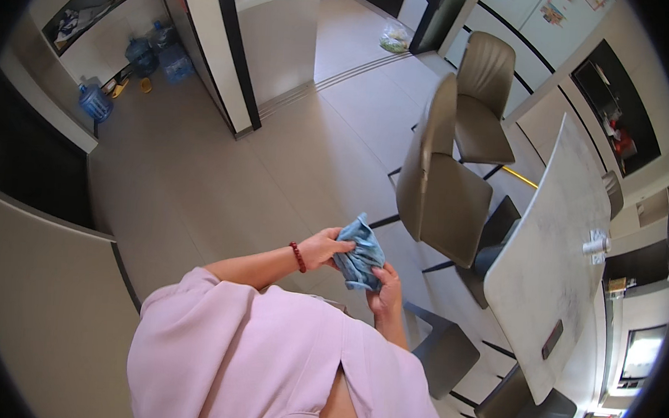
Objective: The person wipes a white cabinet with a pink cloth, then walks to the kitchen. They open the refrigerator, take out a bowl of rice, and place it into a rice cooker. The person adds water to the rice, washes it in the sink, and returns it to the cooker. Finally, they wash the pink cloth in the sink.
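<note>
A crumpled blue cloth [360,256] is held in front of my body with both hands, above the tiled floor. My left hand [322,247], with a dark red bead bracelet [297,257] at its wrist, grips the cloth's left side, thumb on top. On the cloth's lower right edge, my right hand [386,290] pinches the fabric between thumb and fingers. Folds run across the cloth, and some of my fingers are hidden beneath it.
Right of me stands a marble-look table [543,268] bearing a phone [553,339] and a white cylindrical item [595,245]. Brown chairs [455,205] surround it. Blue water bottles [95,102] stand far left. A plastic bag [395,37] lies near the far doorway.
</note>
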Motion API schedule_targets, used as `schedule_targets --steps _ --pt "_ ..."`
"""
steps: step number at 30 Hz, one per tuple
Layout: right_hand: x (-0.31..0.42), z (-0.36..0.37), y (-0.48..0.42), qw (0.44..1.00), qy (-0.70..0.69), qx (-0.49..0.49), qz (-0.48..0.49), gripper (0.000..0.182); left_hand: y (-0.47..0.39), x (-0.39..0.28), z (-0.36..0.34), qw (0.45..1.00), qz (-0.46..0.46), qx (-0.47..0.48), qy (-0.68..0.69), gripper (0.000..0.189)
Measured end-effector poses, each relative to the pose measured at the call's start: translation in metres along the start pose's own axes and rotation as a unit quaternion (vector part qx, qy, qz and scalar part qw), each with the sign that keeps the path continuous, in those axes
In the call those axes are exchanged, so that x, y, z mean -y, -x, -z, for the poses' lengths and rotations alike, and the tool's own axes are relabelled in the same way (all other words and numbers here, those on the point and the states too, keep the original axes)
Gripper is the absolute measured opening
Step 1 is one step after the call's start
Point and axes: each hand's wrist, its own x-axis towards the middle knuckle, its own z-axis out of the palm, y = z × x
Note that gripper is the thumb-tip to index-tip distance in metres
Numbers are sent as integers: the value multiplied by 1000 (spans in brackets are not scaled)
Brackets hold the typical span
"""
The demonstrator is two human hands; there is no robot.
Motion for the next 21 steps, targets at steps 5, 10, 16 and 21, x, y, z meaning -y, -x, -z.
schedule_targets --steps 5,10,16,21 --pt "17 -86 -71 986 103 120 -53 19 1 -38 77 990 -45 -102 88 22" --pt "18 -128 -153 968 181 148 -86 29 -34 -80 124 942 -130 -170 259 20" --pt "25 -196 -268 907 308 267 -104 68 -73 -177 178 940 -213 -153 218 22" --pt "31 -247 -361 863 333 356 -134 69 -100 -256 179 947 -260 -160 97 24"
